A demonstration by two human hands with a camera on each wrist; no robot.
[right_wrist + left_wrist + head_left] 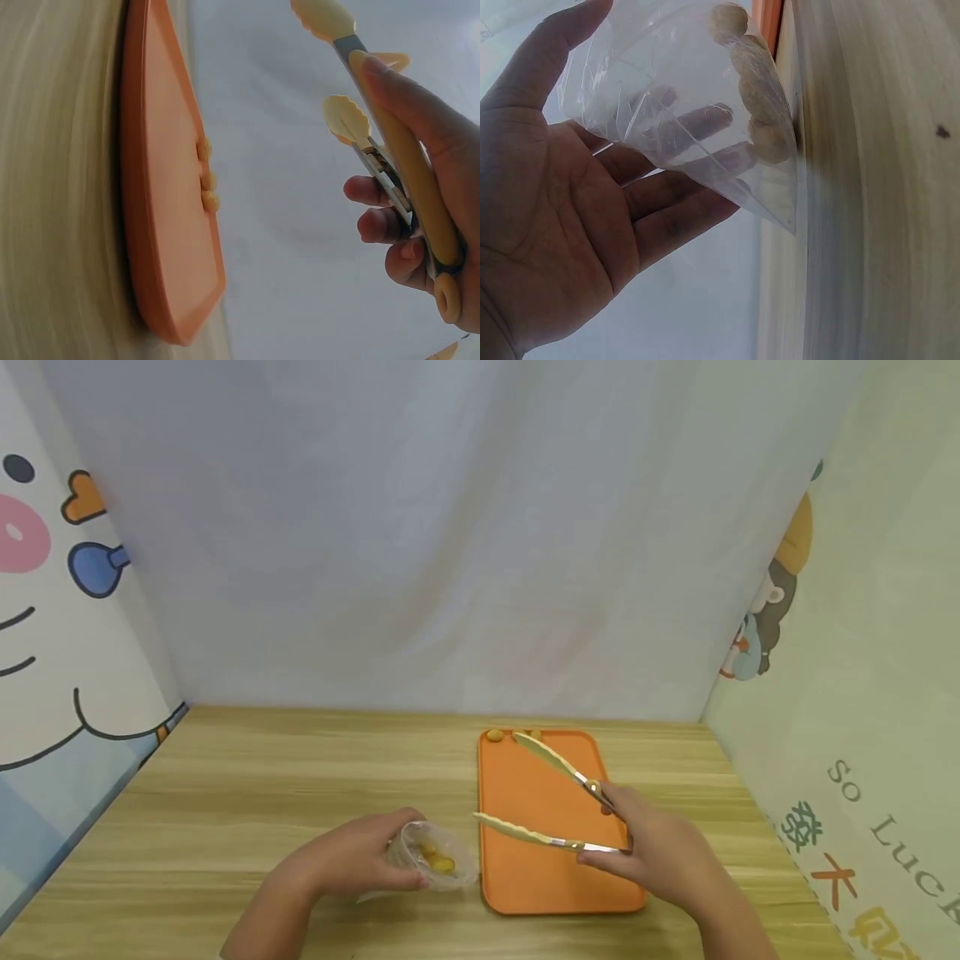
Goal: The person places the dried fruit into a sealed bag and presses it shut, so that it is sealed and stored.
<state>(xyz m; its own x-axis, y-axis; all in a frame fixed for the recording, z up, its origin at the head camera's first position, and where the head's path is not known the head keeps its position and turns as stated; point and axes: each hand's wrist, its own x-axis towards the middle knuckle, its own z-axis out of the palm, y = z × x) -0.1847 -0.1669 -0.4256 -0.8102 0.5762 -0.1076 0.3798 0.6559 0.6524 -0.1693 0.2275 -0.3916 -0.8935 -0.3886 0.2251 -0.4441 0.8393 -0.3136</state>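
Clear, crinkled plastic fills the left hand (352, 864): a small transparent bag (435, 858) holding a few yellowish round pieces (761, 105), gripped with the thumb over the top and the fingers (697, 124) spread behind it, showing through the film in the left wrist view. The bag rests on the light wooden table (247, 793), just beside the left edge of the flat orange rectangular tray (536, 877).

The right hand (660, 852) holds a pair of metal tongs with pale yellow scalloped tips (551, 802) by the hinged end, fingers curled round both arms. The arms stand wide apart over the tray; one tip lies near the tray's far edge, the other points toward the bag, near the tray's left edge. Whether the tips touch the tray cannot be told.

Small yellow-brown pieces (495, 736) lie at the far left corner of the tray, close to the upper tong tip. In the right wrist view they show as three little lumps (206, 176) on the tray's surface.

Pale fabric hangs behind the table, and cartoon-printed panels stand at either side.
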